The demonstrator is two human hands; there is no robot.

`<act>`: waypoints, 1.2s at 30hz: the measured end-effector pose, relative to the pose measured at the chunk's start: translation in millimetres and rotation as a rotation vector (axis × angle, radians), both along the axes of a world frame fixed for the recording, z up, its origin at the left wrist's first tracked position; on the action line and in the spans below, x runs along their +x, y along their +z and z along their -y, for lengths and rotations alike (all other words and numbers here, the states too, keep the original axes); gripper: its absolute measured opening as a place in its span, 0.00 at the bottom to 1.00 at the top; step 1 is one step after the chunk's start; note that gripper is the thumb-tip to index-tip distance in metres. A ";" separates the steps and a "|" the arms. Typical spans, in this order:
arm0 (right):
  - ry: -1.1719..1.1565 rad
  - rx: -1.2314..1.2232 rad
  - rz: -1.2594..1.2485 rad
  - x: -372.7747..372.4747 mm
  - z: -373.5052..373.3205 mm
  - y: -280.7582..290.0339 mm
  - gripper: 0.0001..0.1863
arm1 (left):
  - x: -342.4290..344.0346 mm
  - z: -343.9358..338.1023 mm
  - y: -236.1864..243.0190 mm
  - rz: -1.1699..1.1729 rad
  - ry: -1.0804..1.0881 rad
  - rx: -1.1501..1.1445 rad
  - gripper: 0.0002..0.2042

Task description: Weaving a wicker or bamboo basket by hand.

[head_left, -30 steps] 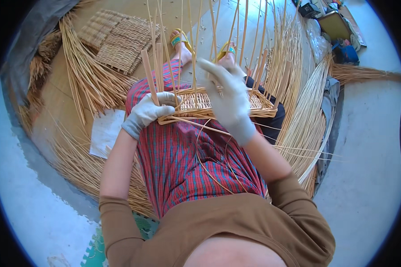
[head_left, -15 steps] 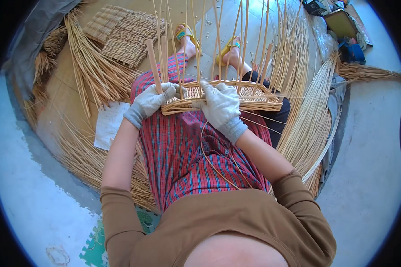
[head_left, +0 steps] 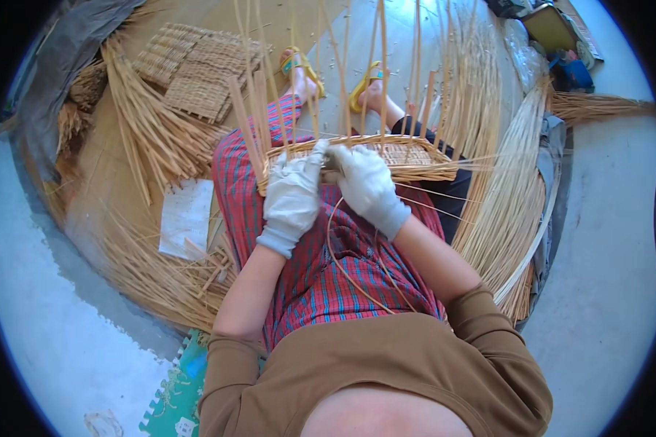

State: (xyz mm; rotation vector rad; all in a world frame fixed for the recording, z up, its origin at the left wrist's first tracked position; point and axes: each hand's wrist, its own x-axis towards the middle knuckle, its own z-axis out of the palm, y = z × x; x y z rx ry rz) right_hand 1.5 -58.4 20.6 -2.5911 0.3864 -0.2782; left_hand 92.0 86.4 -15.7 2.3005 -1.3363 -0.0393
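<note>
- While cane lies to both sides, the largest stock noted is the pale cane bundle (head_left: 514, 189) at the right, laid lengthwise.
- Plaid cloth (head_left: 357, 280) covers the lap.
- Woven panels (head_left: 211, 84) lie at upper left, well apart from the work.
- Shallow basket (head_left: 424, 173): located across the lap, near long side toward the body. Judged light, with a springy wall; the dry, ribbed weave should resist slipping. Recommended hold: the low woven wall or a corner, not the uprights.
- Left hand (head_left: 293, 193), gloved: at the near wall, left of centre, fingers drawn in narrow; what they pinch, if anything, cannot be told.
- Right hand (head_left: 366, 180), gloved: just beside the left, fingers curled at the same wall; contents hidden, grip unconfirmed.
- Flat stake (head_left: 246, 125): stands leaning at the basket's left end; judged stiff.
- Thin rods (head_left: 383, 65): rise from the basket; judged flexible, liable to crack if bent sharply.
- Loose strand (head_left: 329, 229): curves over the plaid cloth; judged pliant.
</note>
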 end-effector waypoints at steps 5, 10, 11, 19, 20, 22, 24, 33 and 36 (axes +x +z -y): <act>-0.402 1.090 0.060 -59.1 -4.3 16.1 0.19 | 9.4 -1.4 -6.3 0.004 -0.066 -0.143 0.32; -0.204 0.481 0.620 3.3 57.1 21.9 0.14 | -7.0 5.0 10.8 0.056 -0.044 -0.049 0.42; -0.129 0.564 0.557 14.7 44.6 24.7 0.13 | -9.3 6.6 7.2 0.086 -0.031 -0.054 0.44; -0.508 1.234 0.116 -67.2 -1.1 -2.9 0.10 | -1.3 10.8 5.1 -0.005 -0.021 -0.119 0.33; -0.577 1.249 0.394 -69.7 5.2 -3.0 0.09 | -0.9 7.2 8.0 0.016 -0.029 -0.114 0.32; -0.629 1.055 0.663 -53.7 16.3 16.1 0.08 | 1.3 -0.3 4.5 -0.001 -0.058 -0.151 0.40; -0.464 0.957 0.726 -34.3 29.2 19.0 0.10 | 1.3 -1.2 3.5 0.002 -0.101 -0.144 0.48; -0.130 -0.108 0.197 93.4 57.1 39.1 0.38 | -16.5 -6.9 -17.4 0.283 -0.028 0.083 0.32; -0.339 0.653 0.494 25.9 44.7 37.6 0.35 | -19.2 -12.9 -12.7 0.239 -0.027 0.153 0.29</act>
